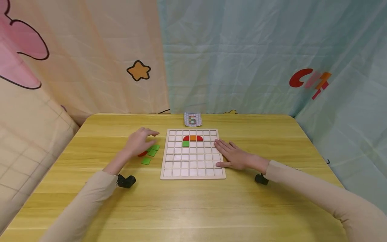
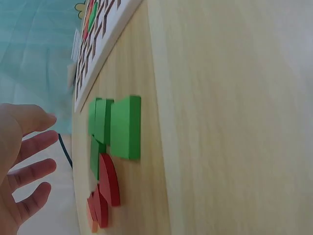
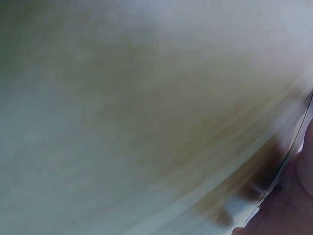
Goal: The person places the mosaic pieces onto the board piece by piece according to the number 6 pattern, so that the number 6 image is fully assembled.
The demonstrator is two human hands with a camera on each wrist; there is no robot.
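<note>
A pale wooden grid board (image 1: 193, 176) lies on the table. Two red rounded pieces (image 1: 186, 138) with an orange square (image 1: 192, 137) between them sit in one row of cells, a green square (image 1: 185, 144) below the left one. My left hand (image 1: 137, 143) hovers above loose pieces left of the board, fingers bent loosely and apart, holding nothing. Beneath it lie several green squares (image 2: 125, 127), red curved pieces (image 2: 109, 180) and a bit of orange (image 2: 91, 218). My right hand (image 1: 237, 156) rests flat on the board's right edge, fingers straight; the blurred right wrist view shows only part of it.
A small card (image 1: 192, 120) with a coloured grid pattern lies behind the board near the table's far edge. Curtains (image 1: 242, 67) hang behind the wooden table (image 1: 193, 208). Black wrist devices (image 1: 126, 181) sit under both sleeves.
</note>
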